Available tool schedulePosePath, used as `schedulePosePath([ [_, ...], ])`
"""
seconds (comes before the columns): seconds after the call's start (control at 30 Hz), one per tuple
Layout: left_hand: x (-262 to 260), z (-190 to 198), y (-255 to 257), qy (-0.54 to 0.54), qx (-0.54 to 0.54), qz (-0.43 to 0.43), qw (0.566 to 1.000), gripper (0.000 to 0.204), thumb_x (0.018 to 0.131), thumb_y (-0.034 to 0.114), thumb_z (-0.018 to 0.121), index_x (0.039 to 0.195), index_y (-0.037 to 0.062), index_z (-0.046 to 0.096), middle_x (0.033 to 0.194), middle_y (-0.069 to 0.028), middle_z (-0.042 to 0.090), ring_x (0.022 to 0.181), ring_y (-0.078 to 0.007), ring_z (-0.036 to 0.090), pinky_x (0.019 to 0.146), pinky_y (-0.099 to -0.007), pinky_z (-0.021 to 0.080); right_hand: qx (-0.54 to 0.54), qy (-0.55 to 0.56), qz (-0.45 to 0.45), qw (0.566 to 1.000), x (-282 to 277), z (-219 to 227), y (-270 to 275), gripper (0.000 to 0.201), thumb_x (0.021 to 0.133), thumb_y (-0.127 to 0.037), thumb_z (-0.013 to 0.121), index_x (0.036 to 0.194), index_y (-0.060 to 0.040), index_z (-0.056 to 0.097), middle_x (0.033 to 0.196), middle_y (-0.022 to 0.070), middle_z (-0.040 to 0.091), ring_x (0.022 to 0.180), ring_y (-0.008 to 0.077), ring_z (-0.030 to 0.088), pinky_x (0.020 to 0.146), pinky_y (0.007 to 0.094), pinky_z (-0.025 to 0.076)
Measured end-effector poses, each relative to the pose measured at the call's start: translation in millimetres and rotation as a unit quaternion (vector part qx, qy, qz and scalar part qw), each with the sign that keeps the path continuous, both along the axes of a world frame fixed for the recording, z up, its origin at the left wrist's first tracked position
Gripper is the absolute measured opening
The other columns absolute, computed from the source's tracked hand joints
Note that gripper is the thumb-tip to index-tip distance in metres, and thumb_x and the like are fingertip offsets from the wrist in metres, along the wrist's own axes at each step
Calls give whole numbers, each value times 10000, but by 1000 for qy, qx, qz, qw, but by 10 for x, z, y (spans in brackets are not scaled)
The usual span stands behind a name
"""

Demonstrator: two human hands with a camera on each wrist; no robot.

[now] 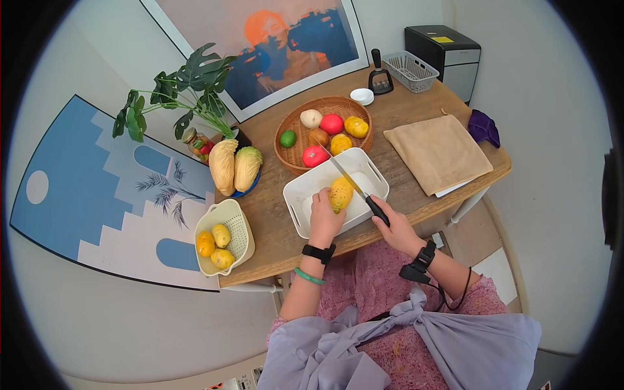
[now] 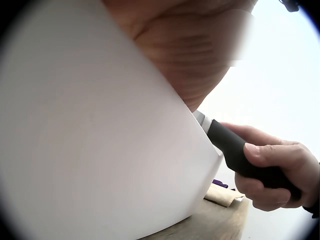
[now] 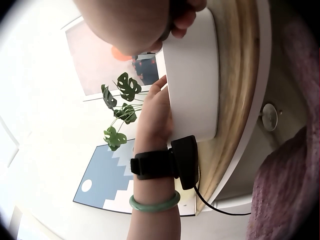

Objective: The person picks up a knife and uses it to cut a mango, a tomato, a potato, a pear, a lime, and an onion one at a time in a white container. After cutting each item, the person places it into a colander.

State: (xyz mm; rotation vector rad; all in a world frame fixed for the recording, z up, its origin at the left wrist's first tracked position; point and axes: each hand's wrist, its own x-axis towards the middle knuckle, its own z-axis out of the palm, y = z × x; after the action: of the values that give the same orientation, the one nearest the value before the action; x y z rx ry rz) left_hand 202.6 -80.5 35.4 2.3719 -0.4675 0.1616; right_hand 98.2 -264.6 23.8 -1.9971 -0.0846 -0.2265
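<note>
A white rectangular basin (image 1: 300, 195) with handle slots stands at the table's front edge. Inside it my left hand (image 1: 326, 216) grips a yellow speckled fruit (image 1: 342, 193), fingers curled around its left side. My right hand (image 1: 396, 229) holds a kitchen knife by its black handle (image 1: 377, 210). The long blade slants up and left over the basin, overlapping the fruit's upper right in the head view. From the left wrist, the right hand (image 2: 272, 165) wraps the handle with the thumb along it, while the basin wall hides the fruit.
Behind the basin sits a round wicker tray (image 1: 281, 146) of assorted fruit. A cream basket (image 1: 242, 242) with yellow fruits is at left, near two cabbages (image 1: 235, 170). Folded tan cloth (image 1: 439, 153) lies at right. A grey basket (image 1: 416, 73) stands at the back.
</note>
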Motion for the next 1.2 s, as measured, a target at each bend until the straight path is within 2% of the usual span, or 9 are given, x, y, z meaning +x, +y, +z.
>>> schedulePosePath([
  [0.27,-21,-22,-25,-16,-6,4,1000,597,717,68,696,1260,15,452,1182,-222,498,1092,-415,506,932,-439,451,-5,-8,-6,1000,-9,-19,13,519,944,-127,552,1431,-118,370,1145,267,605,1038,415,610,845,376,486],
  [0.33,-29,-28,-27,-18,-7,5,1000,594,721,71,695,1261,9,455,1180,-225,499,1091,-415,506,934,-439,450,15,-47,-11,999,-12,-55,18,521,944,-127,554,1431,-116,369,1169,263,598,1051,416,604,856,375,484],
  [0.43,-41,-41,-46,-31,-14,10,999,603,731,96,707,1270,7,453,1176,-228,501,1091,-414,508,934,-438,450,-7,30,4,1000,-22,38,-5,518,945,-129,552,1429,-109,369,1207,255,585,1077,410,597,872,372,481],
  [0.53,-50,-25,-45,-27,-15,9,999,619,747,138,726,1282,3,445,1186,-227,494,1076,-412,521,921,-437,459,15,-39,-7,999,-12,-73,17,514,946,-135,551,1426,-102,370,1224,250,579,1085,403,597,877,371,480],
  [0.67,-86,23,-62,-15,-19,9,1000,655,756,182,741,1304,6,431,1211,-228,474,1072,-411,538,896,-435,478,-5,-10,-6,1000,-42,-18,8,513,946,-134,551,1425,-100,370,1229,247,578,1090,395,599,879,370,479],
  [0.87,-50,-42,-60,16,-46,0,999,587,829,182,646,1344,28,409,1267,-245,429,1027,-437,572,866,-452,498,22,-37,-10,999,-41,2,20,510,946,-125,549,1424,-98,372,1222,249,581,1091,393,600,876,369,480],
  [0.93,-29,-80,-50,-7,-37,-1,999,527,857,135,569,1347,28,407,1281,-252,421,1009,-447,577,867,-459,496,-10,28,8,1000,-37,46,4,505,948,-118,546,1422,-90,373,1238,243,576,1111,380,596,893,363,474],
  [1.03,-18,-105,-32,11,-51,-3,999,517,854,112,541,1346,24,407,1286,-256,418,1015,-448,575,867,-463,495,28,-28,-6,999,-38,-35,31,504,949,-113,545,1422,-86,373,1259,233,571,1128,365,593,908,354,467],
  [1.2,-28,-85,-51,29,-57,9,998,511,861,139,559,1338,20,415,1274,-261,426,997,-450,580,857,-464,497,15,-10,-7,1000,-53,-38,17,506,950,-116,546,1424,-88,371,1266,225,570,1124,357,597,905,346,465],
])
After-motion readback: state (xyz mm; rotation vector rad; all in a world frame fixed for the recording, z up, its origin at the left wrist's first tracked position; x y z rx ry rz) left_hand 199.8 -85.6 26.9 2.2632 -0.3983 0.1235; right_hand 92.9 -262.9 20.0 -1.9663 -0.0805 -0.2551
